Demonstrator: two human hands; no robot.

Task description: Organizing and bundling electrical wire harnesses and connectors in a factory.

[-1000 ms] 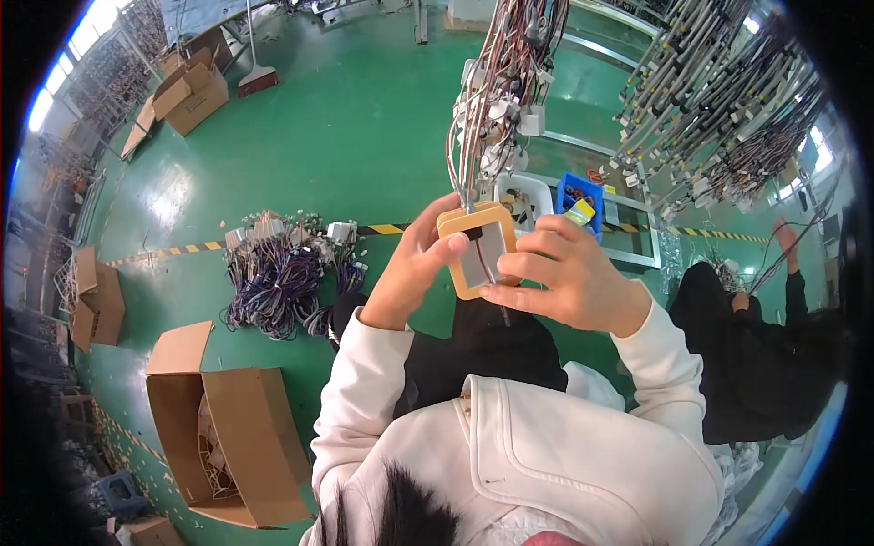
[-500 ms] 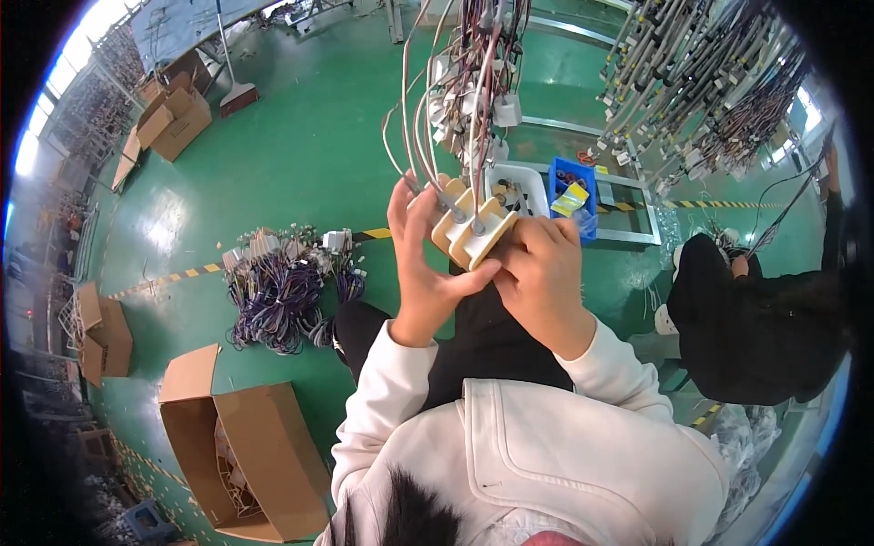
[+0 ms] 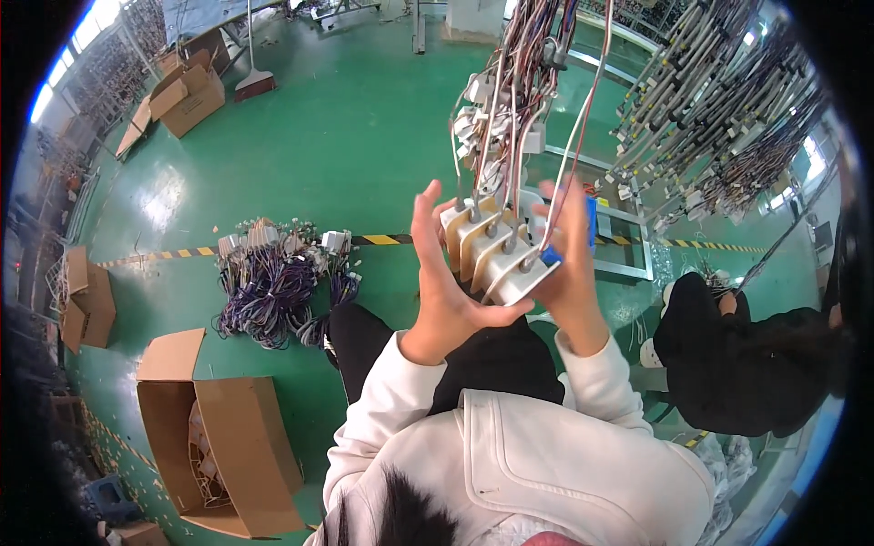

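A row of white block-shaped housings with cream divider plates (image 3: 496, 250) is held up in front of me, grey-sleeved cables rising from its top. My left hand (image 3: 446, 296) grips its left end, the thumb stretched along the near lower edge and the fingers behind. At the right end, my right hand (image 3: 574, 273) curves around the last housing with its fingers pointing up beside a white and red-brown cable (image 3: 583, 118). Those fingertips are smeared by motion and its thumb is hidden. A small blue patch (image 3: 551, 257) shows between the block and the right palm.
Beyond the block hangs a wire bundle (image 3: 510, 109) with white connectors. To the left lie coiled purple-black harnesses (image 3: 269, 287) and an open cardboard box (image 3: 241, 455). Grey cables (image 3: 719, 109) hang on a rack at the far right. A person in black (image 3: 742, 355) sits at the right.
The right hand has gone from pinching at the block's right end to raised fingers around that end. The block has moved right and slightly down in view; a cable now rises from its right end.
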